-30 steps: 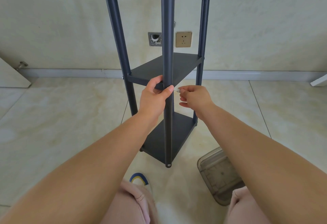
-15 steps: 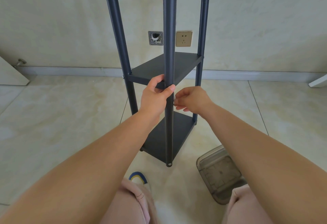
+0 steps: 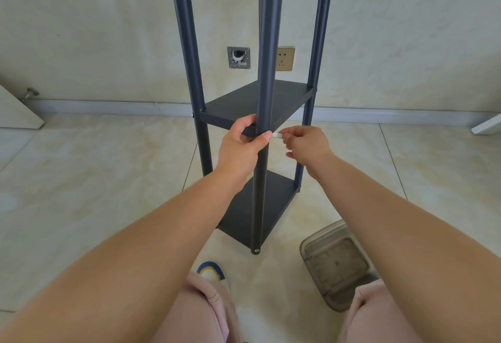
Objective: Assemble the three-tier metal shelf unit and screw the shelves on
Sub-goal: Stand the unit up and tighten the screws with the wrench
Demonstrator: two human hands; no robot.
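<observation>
Plastic tub [image 3: 337, 264] beside shelf unit [image 3: 264, 44]

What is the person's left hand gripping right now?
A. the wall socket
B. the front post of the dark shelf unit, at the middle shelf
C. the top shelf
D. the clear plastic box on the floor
B: the left hand wraps around the front post level with the middle shelf, while the right hand holds a small pale tool against that post.
</observation>
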